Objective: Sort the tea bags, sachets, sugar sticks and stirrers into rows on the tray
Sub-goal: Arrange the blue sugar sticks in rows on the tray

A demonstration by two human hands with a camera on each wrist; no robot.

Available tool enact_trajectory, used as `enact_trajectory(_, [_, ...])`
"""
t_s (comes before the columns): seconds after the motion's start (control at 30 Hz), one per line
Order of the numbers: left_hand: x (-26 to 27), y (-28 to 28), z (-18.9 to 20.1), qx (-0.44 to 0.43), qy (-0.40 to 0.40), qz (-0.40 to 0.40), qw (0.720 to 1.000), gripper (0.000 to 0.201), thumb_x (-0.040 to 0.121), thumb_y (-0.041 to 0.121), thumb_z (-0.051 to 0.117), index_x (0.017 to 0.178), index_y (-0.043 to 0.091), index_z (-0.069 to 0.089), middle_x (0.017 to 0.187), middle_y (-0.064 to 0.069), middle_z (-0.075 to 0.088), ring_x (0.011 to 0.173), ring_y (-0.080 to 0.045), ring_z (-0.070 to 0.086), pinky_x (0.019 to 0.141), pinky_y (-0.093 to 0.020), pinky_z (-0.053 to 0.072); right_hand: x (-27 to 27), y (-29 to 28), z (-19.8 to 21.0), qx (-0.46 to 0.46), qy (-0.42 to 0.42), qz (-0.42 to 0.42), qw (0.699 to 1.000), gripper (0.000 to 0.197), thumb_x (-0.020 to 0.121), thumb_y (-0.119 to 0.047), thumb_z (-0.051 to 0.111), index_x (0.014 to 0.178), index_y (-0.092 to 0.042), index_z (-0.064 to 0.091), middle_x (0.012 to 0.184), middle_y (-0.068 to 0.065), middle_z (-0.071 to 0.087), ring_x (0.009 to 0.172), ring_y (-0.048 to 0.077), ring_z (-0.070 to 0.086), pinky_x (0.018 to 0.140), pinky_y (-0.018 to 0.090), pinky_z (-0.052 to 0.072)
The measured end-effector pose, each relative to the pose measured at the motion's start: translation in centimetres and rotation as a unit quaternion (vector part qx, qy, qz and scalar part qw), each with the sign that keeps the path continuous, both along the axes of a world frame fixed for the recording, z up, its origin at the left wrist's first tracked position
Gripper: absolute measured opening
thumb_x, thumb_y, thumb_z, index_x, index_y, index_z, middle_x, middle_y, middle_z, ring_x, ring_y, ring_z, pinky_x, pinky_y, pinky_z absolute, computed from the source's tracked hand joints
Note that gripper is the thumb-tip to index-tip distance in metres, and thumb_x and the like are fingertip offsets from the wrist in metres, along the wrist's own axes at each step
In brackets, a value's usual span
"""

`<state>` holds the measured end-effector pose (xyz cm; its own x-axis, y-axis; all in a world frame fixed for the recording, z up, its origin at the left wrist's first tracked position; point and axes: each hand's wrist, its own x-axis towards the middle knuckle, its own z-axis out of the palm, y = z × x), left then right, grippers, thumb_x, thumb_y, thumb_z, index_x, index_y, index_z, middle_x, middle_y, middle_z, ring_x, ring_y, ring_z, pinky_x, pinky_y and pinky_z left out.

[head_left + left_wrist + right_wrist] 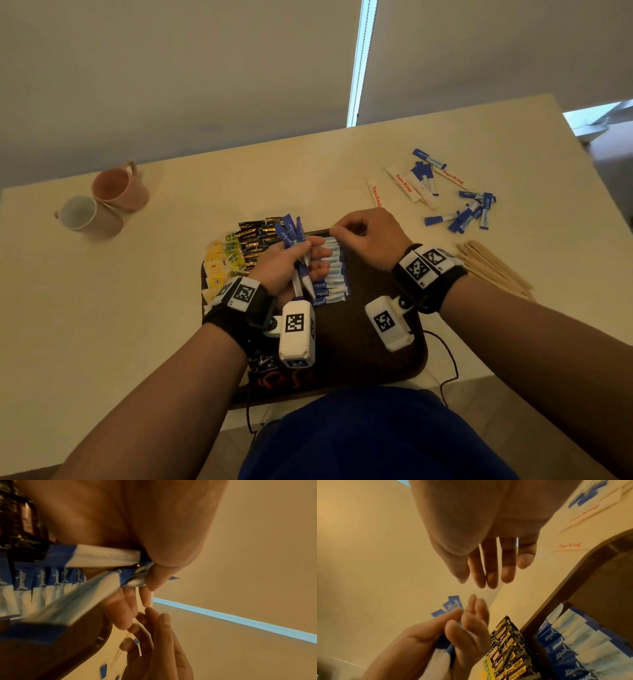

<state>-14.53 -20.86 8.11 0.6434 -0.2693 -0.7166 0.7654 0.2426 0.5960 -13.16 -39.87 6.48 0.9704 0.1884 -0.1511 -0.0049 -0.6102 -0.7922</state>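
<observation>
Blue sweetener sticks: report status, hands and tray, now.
Left hand grips a bundle of blue sticks. Right hand empty at row's far end on tray. Nothing blocking.

Two mugs, a pink mug and a white mug, lie touching on the cream counter, far left.

"equal" on the blue sachets in the tray; red "Tapa King" on white sticks

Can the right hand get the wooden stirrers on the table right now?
Probably yes. The right hand looks empty, and the wooden stirrers lie in the open on the table just outside that wrist, with nothing between.
</observation>
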Motion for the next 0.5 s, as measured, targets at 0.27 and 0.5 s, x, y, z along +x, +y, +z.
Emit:
enact_trajectory(0.27, [0.5, -3.2, -0.3, -0.025, -0.031, -0.152, 0.988, 0.019, 0.104, 0.004, 0.041, 0.114, 0.005, 0.057, 0.094, -0.013, 0.074, 0.080, -0.022, 0.074, 0.077, -0.032, 0.062, 0.6, -1.5, 1.5, 0.109, 0.123, 0.052, 0.985, 0.019, 0.090, -0.020, 0.071, 0.083, -0.002, 0.073, 0.075, 0.016, 0.068, 0.059, 0.014, 0.059, 0.056, 0.021, 0.047])
enact_trajectory(0.5, [1.0, -5.5, -1.2, -0.026, -0.034, -0.162, 0.986, 0.031, 0.107, 0.010, 0.038, 0.133, 0.001, 0.051, 0.124, -0.026, 0.065, 0.111, -0.034, 0.068, 0.090, -0.037, 0.059, 2.2, -4.5, 0.0, 0.136, 0.151, 0.016, 0.979, 0.013, 0.086, -0.028, 0.074, 0.079, -0.017, 0.075, 0.079, 0.012, 0.072, 0.070, 0.026, 0.063, 0.075, 0.042, 0.053])
